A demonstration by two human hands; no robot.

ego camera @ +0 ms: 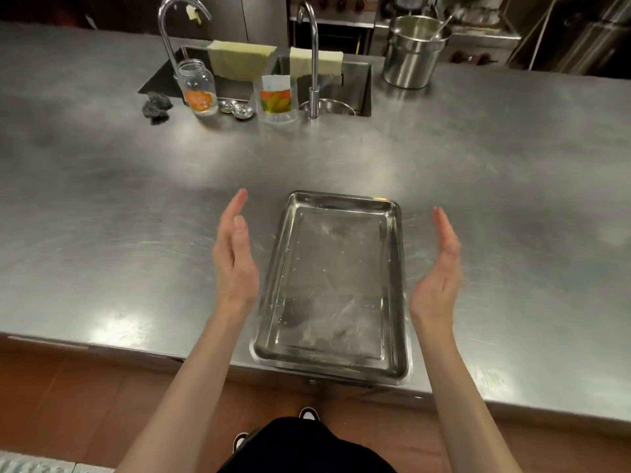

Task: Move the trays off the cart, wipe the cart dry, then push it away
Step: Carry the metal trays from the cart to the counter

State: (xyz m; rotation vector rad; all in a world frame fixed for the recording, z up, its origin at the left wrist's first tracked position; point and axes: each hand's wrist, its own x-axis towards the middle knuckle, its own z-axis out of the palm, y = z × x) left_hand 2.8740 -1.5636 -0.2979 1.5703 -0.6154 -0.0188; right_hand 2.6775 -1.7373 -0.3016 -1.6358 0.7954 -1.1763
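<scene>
- One steel tray (333,285) is lying flat at the near edge of the steel counter (102,216).
- Two hands are hovering beside it: left hand (235,254) and right hand (440,271), palms facing inward, fingers straight, holding nothing, the tray sitting between them untouched.
- Two jars (198,88) and two cloths (239,59) are sitting by the sink.

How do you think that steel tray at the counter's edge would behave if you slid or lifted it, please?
The steel tray looks rigid and probably light, being shallow and empty. Droplets on its floor suggest a slippery grip. Its near rim slightly overhangs the steel counter, so a pull could tip it off.
</scene>
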